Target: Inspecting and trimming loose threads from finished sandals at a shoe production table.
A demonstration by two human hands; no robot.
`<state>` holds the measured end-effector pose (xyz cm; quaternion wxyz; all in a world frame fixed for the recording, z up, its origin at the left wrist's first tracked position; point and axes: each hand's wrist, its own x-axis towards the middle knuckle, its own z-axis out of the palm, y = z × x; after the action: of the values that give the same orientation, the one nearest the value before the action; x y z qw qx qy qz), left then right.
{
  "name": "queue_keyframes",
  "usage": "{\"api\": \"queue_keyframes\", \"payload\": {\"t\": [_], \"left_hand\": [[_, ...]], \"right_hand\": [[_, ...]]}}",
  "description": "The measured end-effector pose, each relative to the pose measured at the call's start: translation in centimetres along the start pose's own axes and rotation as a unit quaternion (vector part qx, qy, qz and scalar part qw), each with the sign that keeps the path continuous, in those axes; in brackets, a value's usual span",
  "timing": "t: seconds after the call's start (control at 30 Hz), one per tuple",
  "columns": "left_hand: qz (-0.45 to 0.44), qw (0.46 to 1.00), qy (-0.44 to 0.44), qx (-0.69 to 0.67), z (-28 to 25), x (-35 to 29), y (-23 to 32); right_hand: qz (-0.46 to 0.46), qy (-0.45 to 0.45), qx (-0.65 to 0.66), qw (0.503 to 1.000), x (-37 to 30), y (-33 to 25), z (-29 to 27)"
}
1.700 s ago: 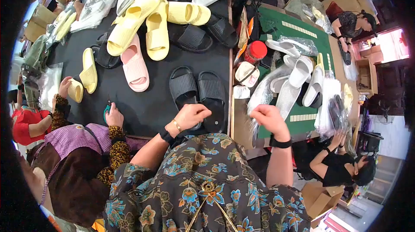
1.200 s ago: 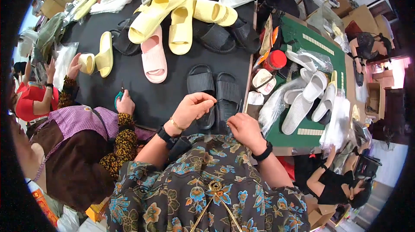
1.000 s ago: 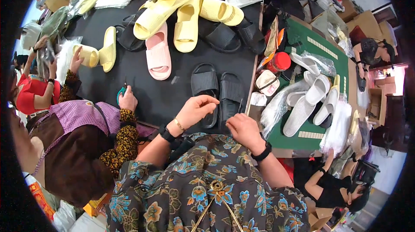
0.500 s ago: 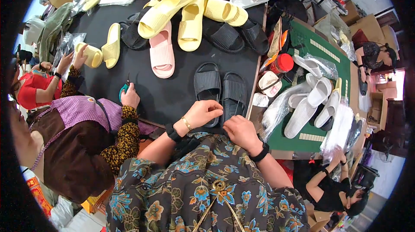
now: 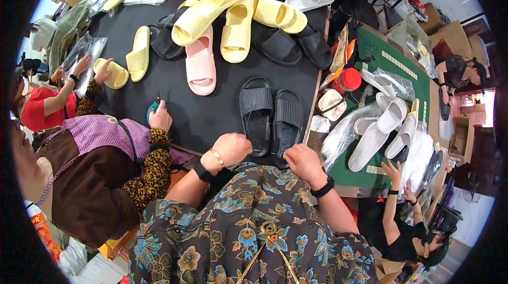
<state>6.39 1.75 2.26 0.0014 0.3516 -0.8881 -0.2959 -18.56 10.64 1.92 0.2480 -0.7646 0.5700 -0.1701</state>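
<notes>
A pair of black ribbed slippers lies side by side on the dark table before me, the left slipper [image 5: 256,117] and the right slipper [image 5: 287,122], toes pointing away. My left hand [image 5: 234,149] is closed beside the heel of the left slipper. Close to the right slipper's heel, my right hand [image 5: 303,162] is curled, its fingertips pressed together. Faint thin strands show around the slippers; whether either hand grips a strand is too fine to see.
Beyond the pair lie a pink slipper [image 5: 201,69], yellow slippers [image 5: 236,35] and more black slippers [image 5: 277,46]. At left, a co-worker's hand holds teal-handled scissors [image 5: 152,110]. A green board [image 5: 338,177] at right carries grey slippers [image 5: 370,143], near a red-lidded jar [image 5: 349,79].
My hands have moved apart from the slippers' heels, the left one outward to the left, the right one slightly right and down. At left, a co-worker's hand has lifted off a yellow slipper.
</notes>
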Motion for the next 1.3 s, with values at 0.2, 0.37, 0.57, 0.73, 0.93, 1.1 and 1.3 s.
{"api": "queue_keyframes", "payload": {"t": [0.2,0.37,0.57,0.73,0.93,1.1,1.3], "left_hand": [[0.069,0.988,-0.130,0.042,-0.3,-1.4,1.2],[0.009,0.985,-0.163,0.060,0.6,-1.6,1.1],[-0.041,0.983,-0.167,0.070,0.6,-2.0,0.6],[-0.041,0.984,-0.159,0.074,1.4,-1.4,0.1],[-0.042,0.997,-0.057,0.022,3.0,0.0,-0.7],[-0.080,0.996,-0.022,0.023,3.7,2.7,-0.4],[-0.148,0.985,0.077,0.031,5.3,5.9,-0.9]], "right_hand": [[-0.050,-0.048,0.009,0.998,0.0,-0.2,0.9],[-0.073,-0.058,0.009,0.996,-0.2,0.1,1.9],[-0.090,-0.072,0.001,0.993,0.7,-0.1,2.0],[-0.107,-0.107,-0.002,0.988,0.6,0.4,3.3],[-0.092,-0.082,-0.025,0.992,1.6,0.7,3.4],[-0.014,0.042,-0.056,0.997,2.9,2.9,3.5],[-0.014,0.106,-0.012,0.994,2.7,1.9,3.2]]}}
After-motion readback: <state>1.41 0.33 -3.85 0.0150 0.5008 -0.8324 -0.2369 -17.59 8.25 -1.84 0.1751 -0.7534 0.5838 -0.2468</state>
